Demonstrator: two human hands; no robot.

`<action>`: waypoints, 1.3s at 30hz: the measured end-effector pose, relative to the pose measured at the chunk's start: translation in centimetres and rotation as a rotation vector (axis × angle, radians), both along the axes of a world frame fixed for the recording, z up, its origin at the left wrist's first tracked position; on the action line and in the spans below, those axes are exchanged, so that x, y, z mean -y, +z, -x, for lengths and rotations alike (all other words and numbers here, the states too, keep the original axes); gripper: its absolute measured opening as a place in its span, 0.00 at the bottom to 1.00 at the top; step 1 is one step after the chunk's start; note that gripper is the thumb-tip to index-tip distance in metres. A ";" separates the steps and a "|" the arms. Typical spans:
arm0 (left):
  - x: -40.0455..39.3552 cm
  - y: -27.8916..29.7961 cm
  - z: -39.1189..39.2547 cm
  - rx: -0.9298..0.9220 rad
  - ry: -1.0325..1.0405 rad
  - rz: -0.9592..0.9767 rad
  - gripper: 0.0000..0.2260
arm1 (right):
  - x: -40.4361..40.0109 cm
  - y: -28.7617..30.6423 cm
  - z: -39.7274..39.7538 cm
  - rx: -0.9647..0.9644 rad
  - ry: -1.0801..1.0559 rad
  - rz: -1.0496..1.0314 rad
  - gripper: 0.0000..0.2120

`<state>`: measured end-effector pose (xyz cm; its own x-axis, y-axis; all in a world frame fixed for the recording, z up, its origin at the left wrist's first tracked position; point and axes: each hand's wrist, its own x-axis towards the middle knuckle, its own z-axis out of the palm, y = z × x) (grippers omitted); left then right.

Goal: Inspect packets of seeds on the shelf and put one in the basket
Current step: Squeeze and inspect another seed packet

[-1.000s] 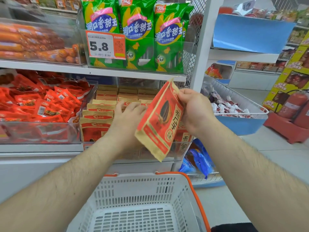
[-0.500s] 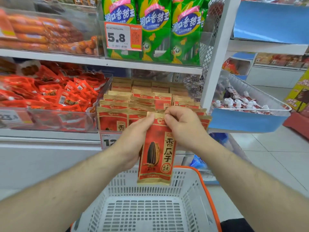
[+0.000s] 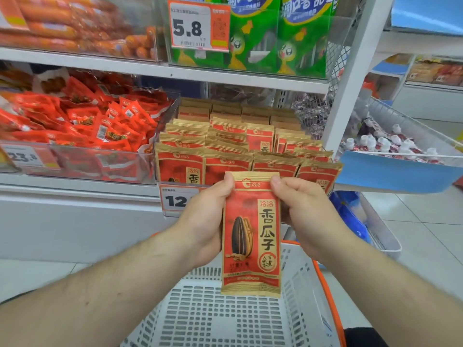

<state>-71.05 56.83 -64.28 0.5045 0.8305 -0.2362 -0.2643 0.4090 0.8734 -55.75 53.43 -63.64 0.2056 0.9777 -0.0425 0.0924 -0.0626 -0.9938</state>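
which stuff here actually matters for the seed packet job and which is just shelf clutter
For the job:
held seed packet
left hand
right hand
white basket
seed packets on the shelf

Just there:
green sausage packs
red snack sachets
5.8 price tag

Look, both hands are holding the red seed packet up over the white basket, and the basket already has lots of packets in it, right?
Not quite. The head view shows both hands, left and right, holding the seed packet above the white basket, but no packets show in the basket.
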 end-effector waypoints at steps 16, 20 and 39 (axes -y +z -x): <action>-0.1 0.5 0.4 -0.001 0.030 0.029 0.24 | 1.1 -0.3 0.3 0.104 0.111 0.032 0.23; -0.3 0.8 0.7 0.003 0.079 0.049 0.24 | 1.5 -0.5 0.7 0.169 0.156 0.061 0.26; 0.0 0.7 0.9 -0.081 0.181 0.145 0.22 | 1.8 -0.7 0.5 0.220 0.280 0.155 0.26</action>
